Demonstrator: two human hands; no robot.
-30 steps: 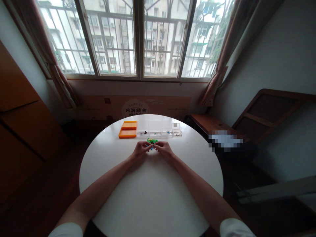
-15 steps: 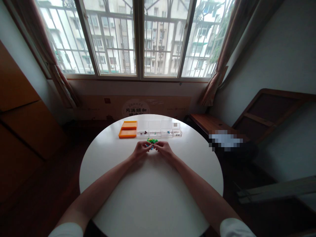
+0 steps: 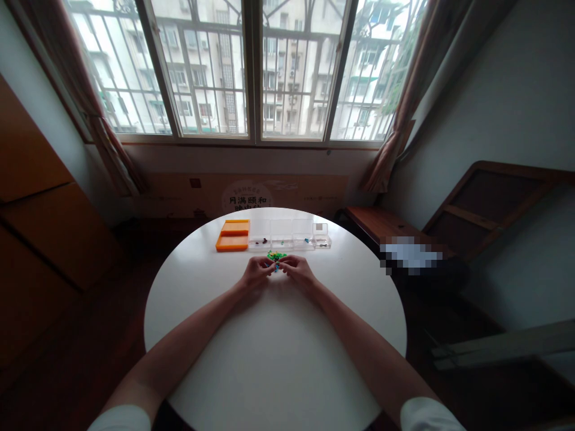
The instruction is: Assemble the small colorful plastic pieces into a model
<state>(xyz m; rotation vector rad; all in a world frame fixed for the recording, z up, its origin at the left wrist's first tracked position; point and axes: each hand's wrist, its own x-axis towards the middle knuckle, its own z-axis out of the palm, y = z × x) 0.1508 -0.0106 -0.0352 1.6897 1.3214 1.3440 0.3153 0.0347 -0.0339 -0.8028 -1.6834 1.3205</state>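
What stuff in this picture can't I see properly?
Head view:
Blue bits between left hand and right hand: partly hidden by them, and tiny.
Green and yellow pieces: too tiny to count.
Dark bits in a clear box: too tiny to name.
Pixelated patch: blocks hide what's there.
White sleeves: cut off by the bottom edge.

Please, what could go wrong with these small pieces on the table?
The tiny blue pieces between the bare left hand and bare right hand might slip and scatter across the round white table. A hand reaching forward could bump the clear plastic boxes, which look open, and spill the small dark-red pieces inside.
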